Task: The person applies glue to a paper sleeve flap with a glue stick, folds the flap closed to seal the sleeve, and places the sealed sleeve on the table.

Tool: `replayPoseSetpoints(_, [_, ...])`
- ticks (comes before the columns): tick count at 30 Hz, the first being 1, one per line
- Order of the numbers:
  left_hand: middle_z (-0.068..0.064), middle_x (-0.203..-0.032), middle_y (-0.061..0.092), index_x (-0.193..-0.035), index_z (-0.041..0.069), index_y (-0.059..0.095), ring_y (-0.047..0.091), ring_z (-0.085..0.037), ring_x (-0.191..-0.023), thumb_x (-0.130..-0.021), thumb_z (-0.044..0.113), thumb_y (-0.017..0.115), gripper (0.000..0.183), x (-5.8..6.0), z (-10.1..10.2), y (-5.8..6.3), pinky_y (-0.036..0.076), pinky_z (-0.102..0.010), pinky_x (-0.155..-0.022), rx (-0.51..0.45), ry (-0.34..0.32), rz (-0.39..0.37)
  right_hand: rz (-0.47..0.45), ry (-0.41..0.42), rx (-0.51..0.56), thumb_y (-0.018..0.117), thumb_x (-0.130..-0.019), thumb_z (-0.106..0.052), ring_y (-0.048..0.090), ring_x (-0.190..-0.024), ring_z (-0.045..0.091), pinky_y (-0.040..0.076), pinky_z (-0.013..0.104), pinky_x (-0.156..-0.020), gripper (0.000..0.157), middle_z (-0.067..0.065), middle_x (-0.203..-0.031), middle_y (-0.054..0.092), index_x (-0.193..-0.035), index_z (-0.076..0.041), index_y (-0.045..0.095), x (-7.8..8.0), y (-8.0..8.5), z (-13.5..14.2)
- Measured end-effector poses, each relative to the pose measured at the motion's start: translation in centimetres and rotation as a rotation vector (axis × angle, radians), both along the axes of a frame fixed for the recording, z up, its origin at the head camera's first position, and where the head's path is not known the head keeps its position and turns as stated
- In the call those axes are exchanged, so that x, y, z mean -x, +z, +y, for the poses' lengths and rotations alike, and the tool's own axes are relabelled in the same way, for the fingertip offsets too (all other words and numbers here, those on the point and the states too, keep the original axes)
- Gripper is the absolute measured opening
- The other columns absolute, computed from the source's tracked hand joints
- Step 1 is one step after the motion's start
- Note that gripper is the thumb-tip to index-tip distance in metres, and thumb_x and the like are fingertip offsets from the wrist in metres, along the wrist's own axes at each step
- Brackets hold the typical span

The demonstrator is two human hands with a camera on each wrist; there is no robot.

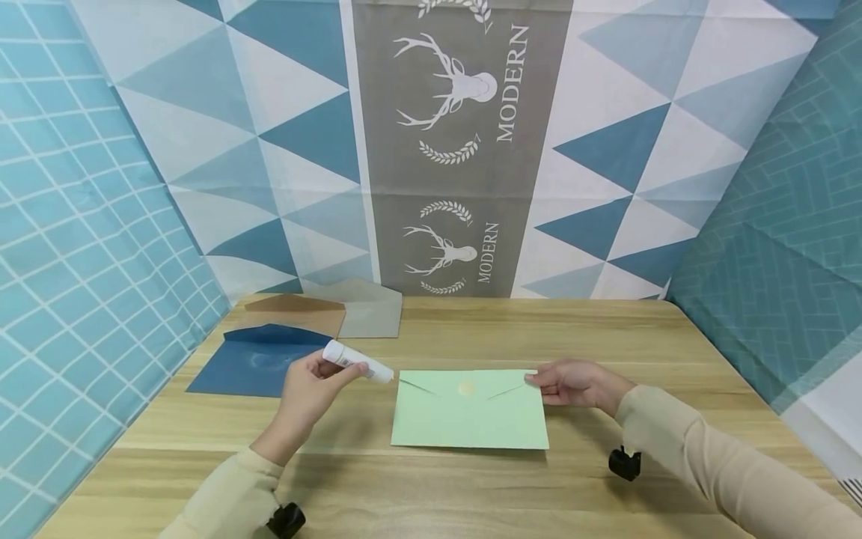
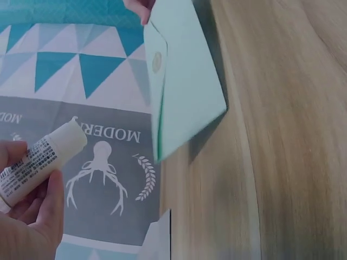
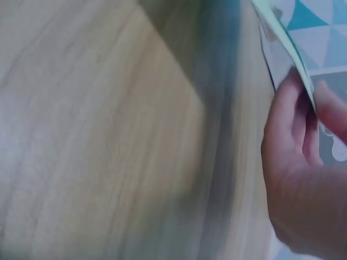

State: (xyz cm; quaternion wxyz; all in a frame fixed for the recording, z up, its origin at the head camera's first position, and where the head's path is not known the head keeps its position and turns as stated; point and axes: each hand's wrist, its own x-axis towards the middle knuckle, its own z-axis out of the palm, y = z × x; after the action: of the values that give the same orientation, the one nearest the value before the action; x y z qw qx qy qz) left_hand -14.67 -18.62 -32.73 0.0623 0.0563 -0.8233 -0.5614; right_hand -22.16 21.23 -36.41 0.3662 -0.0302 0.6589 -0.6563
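Observation:
My left hand [image 1: 308, 393] pinches a white glue stick [image 1: 357, 361] between thumb and fingers; its printed label shows in the left wrist view, where the hand [image 2: 40, 216] grips the tube at the left edge. To its right, a pale green envelope [image 1: 470, 419] is held by its upper right corner in my right hand [image 1: 575, 383]. A pale round seal [image 1: 466, 388] sits near the envelope's top edge, between two slanted flap lines. In the right wrist view, the thumb and fingers of the hand [image 3: 303, 179] hold the envelope's edge, seen nearly edge-on.
A dark blue envelope [image 1: 249, 367] lies at the left of the wooden table [image 1: 471, 494], near my left hand. Behind it are a brown envelope [image 1: 303, 314] and a grey envelope [image 1: 373, 314]. Patterned cloth [image 1: 438, 172] hangs behind the table and at both sides.

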Motion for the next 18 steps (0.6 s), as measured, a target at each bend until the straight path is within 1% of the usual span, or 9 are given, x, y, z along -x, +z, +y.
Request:
replayPoseSetpoints(1, [-0.004,-0.099,0.074,-0.109,0.002,0.067,0.063,0.002,-0.083,-0.082,0.031,0.077,0.041,0.1,0.0,0.0,0.052,-0.016,-0.076,-0.009,0.005,-0.007,-0.001,-0.036,-0.001,0.056,-0.096,-0.011,0.070,-0.087,0.007,0.058,0.022,-0.083,0.013,-0.002,-0.091,0.074,-0.106,-0.006,0.063,-0.1,0.1,0.0])
replayPoseSetpoints(3, [-0.005,-0.104,0.073,-0.111,0.002,0.066,0.063,0.002,-0.086,-0.082,0.032,0.076,0.043,0.1,-0.1,0.0,0.053,-0.018,-0.082,-0.023,0.006,-0.022,-0.001,-0.116,0.001,0.056,-0.096,-0.011,0.070,-0.084,0.007,0.058,0.021,-0.081,0.010,-0.002,-0.087,0.074,-0.097,-0.009,0.066,0.0,0.4,0.3])
replayPoseSetpoints(6, [-0.004,-0.110,0.072,-0.115,0.003,0.064,0.062,0.000,-0.091,-0.084,0.036,0.074,0.047,0.0,-0.3,0.0,0.053,-0.025,-0.091,-0.037,0.001,-0.051,-0.013,-0.233,0.028,0.057,-0.096,-0.012,0.069,-0.080,0.007,0.058,0.019,-0.078,0.015,-0.002,-0.083,0.073,-0.087,-0.013,0.069,0.6,1.4,1.4])
replayPoseSetpoints(7, [-0.004,-0.111,0.071,-0.117,0.003,0.064,0.061,0.000,-0.093,-0.084,0.037,0.073,0.047,0.0,-0.4,0.0,0.052,-0.027,-0.093,-0.045,-0.002,-0.058,-0.014,-0.256,0.039,0.057,-0.096,-0.012,0.069,-0.079,0.007,0.058,0.019,-0.077,0.017,-0.002,-0.082,0.073,-0.085,-0.013,0.069,0.9,1.8,2.0])
replayPoseSetpoints(9, [-0.003,-0.113,0.070,-0.119,0.004,0.062,0.060,0.000,-0.094,-0.085,0.037,0.072,0.049,0.0,-0.6,0.1,0.051,-0.031,-0.097,-0.063,-0.004,-0.072,-0.020,-0.289,0.073,0.055,-0.097,-0.012,0.068,-0.079,0.006,0.057,0.018,-0.076,0.020,-0.002,-0.082,0.072,-0.083,-0.013,0.069,1.6,2.6,3.3])
replayPoseSetpoints(15, [-0.002,-0.116,0.069,-0.123,0.004,0.060,0.059,0.002,-0.095,-0.087,0.036,0.070,0.049,0.1,-0.8,0.2,0.049,-0.032,-0.101,-0.089,-0.001,-0.081,-0.041,-0.373,0.149,0.058,-0.095,-0.011,0.067,-0.079,0.008,0.057,0.020,-0.076,0.018,-0.001,-0.082,0.070,-0.081,-0.013,0.069,4.0,5.3,7.9])
replayPoseSetpoints(17, [-0.003,-0.117,0.069,-0.123,0.004,0.060,0.059,0.001,-0.095,-0.087,0.036,0.070,0.049,0.2,-0.7,0.2,0.049,-0.033,-0.101,-0.089,-0.004,-0.082,-0.052,-0.400,0.162,0.057,-0.095,-0.012,0.067,-0.080,0.008,0.057,0.020,-0.076,0.018,-0.001,-0.084,0.069,-0.082,-0.014,0.069,4.6,5.9,9.6])
replayPoseSetpoints(18, [-0.004,-0.117,0.068,-0.123,0.004,0.061,0.060,0.001,-0.096,-0.087,0.036,0.071,0.049,0.2,-0.7,0.2,0.049,-0.033,-0.101,-0.089,-0.007,-0.082,-0.054,-0.400,0.161,0.056,-0.096,-0.012,0.066,-0.081,0.008,0.057,0.021,-0.077,0.019,-0.001,-0.084,0.069,-0.082,-0.015,0.069,4.8,6.1,10.5])
